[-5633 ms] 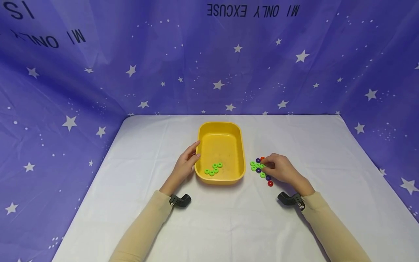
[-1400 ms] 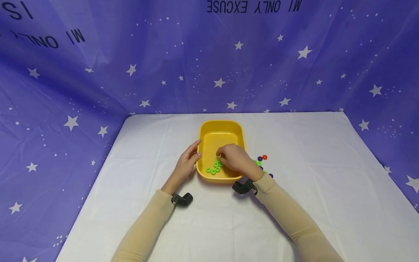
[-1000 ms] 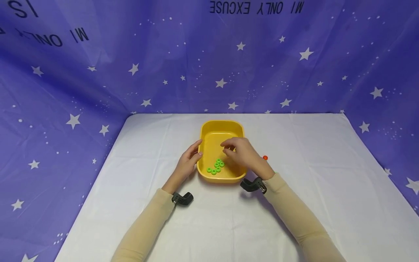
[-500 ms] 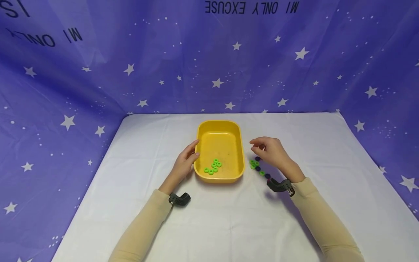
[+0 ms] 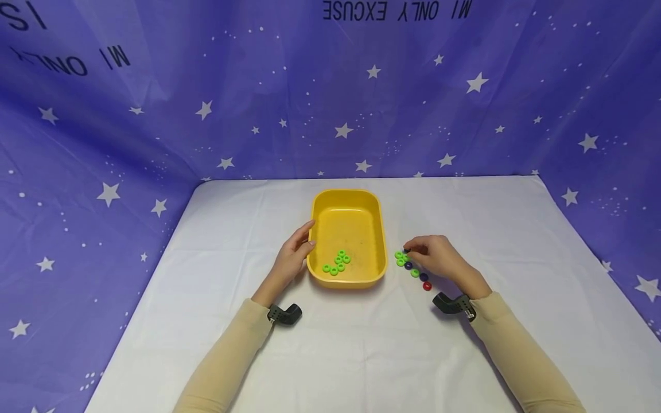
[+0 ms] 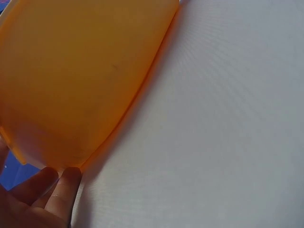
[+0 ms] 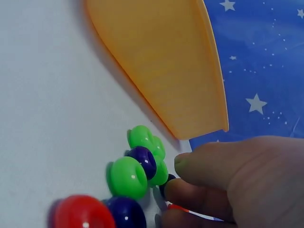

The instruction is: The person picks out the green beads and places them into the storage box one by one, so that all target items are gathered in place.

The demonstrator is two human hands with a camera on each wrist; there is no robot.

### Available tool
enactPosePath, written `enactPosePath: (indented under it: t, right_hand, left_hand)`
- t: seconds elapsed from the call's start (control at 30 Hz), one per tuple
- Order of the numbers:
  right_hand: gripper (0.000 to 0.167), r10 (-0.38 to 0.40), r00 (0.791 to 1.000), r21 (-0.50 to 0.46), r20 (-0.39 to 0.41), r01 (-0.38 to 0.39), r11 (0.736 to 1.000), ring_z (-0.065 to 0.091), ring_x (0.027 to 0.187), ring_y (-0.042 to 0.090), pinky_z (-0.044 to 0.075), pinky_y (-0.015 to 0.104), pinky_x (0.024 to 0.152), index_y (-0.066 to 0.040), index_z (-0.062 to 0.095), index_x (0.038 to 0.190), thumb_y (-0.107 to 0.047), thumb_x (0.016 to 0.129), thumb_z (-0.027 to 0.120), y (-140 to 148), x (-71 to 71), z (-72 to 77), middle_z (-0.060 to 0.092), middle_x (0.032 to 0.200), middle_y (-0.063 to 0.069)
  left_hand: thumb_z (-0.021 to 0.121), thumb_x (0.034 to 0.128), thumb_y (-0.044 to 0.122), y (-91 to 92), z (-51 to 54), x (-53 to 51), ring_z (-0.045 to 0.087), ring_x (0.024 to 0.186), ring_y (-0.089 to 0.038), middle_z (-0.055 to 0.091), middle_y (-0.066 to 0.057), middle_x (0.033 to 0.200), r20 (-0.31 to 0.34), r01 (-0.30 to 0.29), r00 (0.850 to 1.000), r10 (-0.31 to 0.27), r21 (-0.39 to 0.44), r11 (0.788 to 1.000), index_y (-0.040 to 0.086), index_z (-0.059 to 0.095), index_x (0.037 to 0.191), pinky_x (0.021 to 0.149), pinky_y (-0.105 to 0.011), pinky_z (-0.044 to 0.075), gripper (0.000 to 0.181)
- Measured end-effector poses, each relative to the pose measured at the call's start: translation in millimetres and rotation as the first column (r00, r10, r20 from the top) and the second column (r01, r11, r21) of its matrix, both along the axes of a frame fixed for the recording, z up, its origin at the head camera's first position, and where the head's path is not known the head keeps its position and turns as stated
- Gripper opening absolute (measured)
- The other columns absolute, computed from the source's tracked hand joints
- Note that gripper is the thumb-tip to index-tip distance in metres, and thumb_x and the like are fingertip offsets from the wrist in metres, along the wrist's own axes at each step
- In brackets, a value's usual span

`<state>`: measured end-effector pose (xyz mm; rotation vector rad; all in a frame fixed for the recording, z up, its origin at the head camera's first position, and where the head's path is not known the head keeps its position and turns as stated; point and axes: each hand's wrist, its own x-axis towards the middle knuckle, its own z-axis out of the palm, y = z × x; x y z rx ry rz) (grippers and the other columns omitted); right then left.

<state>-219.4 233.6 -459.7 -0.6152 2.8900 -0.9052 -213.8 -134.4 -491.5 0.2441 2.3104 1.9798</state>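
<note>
A yellow plastic tray [image 5: 346, 229] stands on the table with several green beads [image 5: 341, 267] inside, near its front left. My left hand [image 5: 290, 257] rests at the tray's left side, its fingertips touching the wall, also seen in the left wrist view. My right hand [image 5: 436, 255] is low over a loose group of beads right of the tray. In the right wrist view its thumb and index finger stand slightly apart beside a dark purple bead [image 7: 167, 184]; no bead shows pinched between them. Green beads [image 7: 129, 178], a purple bead [image 7: 143, 160] and a red bead [image 7: 84, 213] lie nearby.
A white cloth [image 5: 330, 350] covers the table. A purple curtain [image 5: 310, 103] with white stars rises behind it and at both sides. Each wrist wears a black camera mount [image 5: 286, 314].
My right hand went from the beads into the tray and came back down to the beads. One more green bead lies in the tray than at first. My left hand stays at the tray.
</note>
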Motion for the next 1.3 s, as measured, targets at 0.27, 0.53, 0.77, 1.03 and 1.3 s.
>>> enactPosePath:
  t: [0.27, 0.53, 0.77, 1.03, 1.3]
  right_hand:
    - [0.025, 0.013, 0.996, 0.032, 0.090, -0.016, 0.999, 0.059, 0.077, 0.013, 0.055, 0.024, 0.071, -0.001, 0.076, 0.111, -0.005, 0.088, 0.066, 2, -0.1, -3.3, 0.075, 0.096, 0.009]
    - [0.025, 0.054, 0.996, 0.023, 0.076, -0.056, 0.998, 0.061, 0.079, 0.012, 0.055, 0.021, 0.071, 0.000, 0.076, 0.110, -0.006, 0.086, 0.073, 1, 0.1, -7.8, 0.073, 0.096, 0.010]
    - [0.025, 0.041, 0.996, 0.044, 0.074, -0.045, 0.998, 0.054, 0.074, 0.013, 0.048, 0.021, 0.064, 0.000, 0.076, 0.110, -0.006, 0.086, 0.073, 0, -1.2, -8.9, 0.068, 0.090, 0.008]
    - [0.024, 0.037, 0.996, 0.055, 0.077, -0.042, 0.998, 0.055, 0.075, 0.013, 0.049, 0.021, 0.066, 0.000, 0.076, 0.109, -0.006, 0.086, 0.074, 0, -1.7, -8.9, 0.069, 0.091, 0.008]
    - [0.025, 0.032, 0.996, 0.041, 0.088, -0.036, 0.999, 0.058, 0.078, 0.014, 0.053, 0.022, 0.069, -0.001, 0.076, 0.110, -0.008, 0.087, 0.073, 0, -3.1, -6.3, 0.072, 0.094, 0.008]
  left_hand:
    - [0.049, 0.1063, 0.011, 2.0, 9.5, 4.3, 0.044, 0.146, -0.040, 0.038, -0.022, 0.162, 0.045, 0.027, 0.999, -0.026, -0.010, 1.000, 0.012, 0.034, 0.160, 0.118, -0.052, 0.043, 0.056]
    - [0.049, 0.1059, 0.010, 5.5, 33.1, 19.7, 0.047, 0.142, -0.043, 0.040, -0.027, 0.159, 0.024, 0.029, 0.999, -0.028, -0.016, 0.999, 0.006, 0.034, 0.159, 0.116, -0.051, 0.045, 0.055]
    - [0.050, 0.1057, 0.011, 4.0, 31.7, 18.4, 0.046, 0.144, -0.041, 0.040, -0.025, 0.159, 0.030, 0.033, 0.999, -0.033, -0.009, 0.999, 0.009, 0.035, 0.159, 0.118, -0.052, 0.043, 0.055]
    - [0.050, 0.1060, 0.011, 4.3, 31.5, 18.3, 0.045, 0.144, -0.041, 0.040, -0.025, 0.159, 0.028, 0.033, 0.999, -0.033, 0.000, 0.999, 0.009, 0.036, 0.159, 0.118, -0.053, 0.043, 0.054]
    - [0.049, 0.1057, 0.011, 4.5, 33.9, 17.0, 0.045, 0.145, -0.040, 0.039, -0.024, 0.160, 0.028, 0.029, 0.999, -0.029, -0.006, 1.000, 0.009, 0.035, 0.159, 0.119, -0.052, 0.042, 0.055]
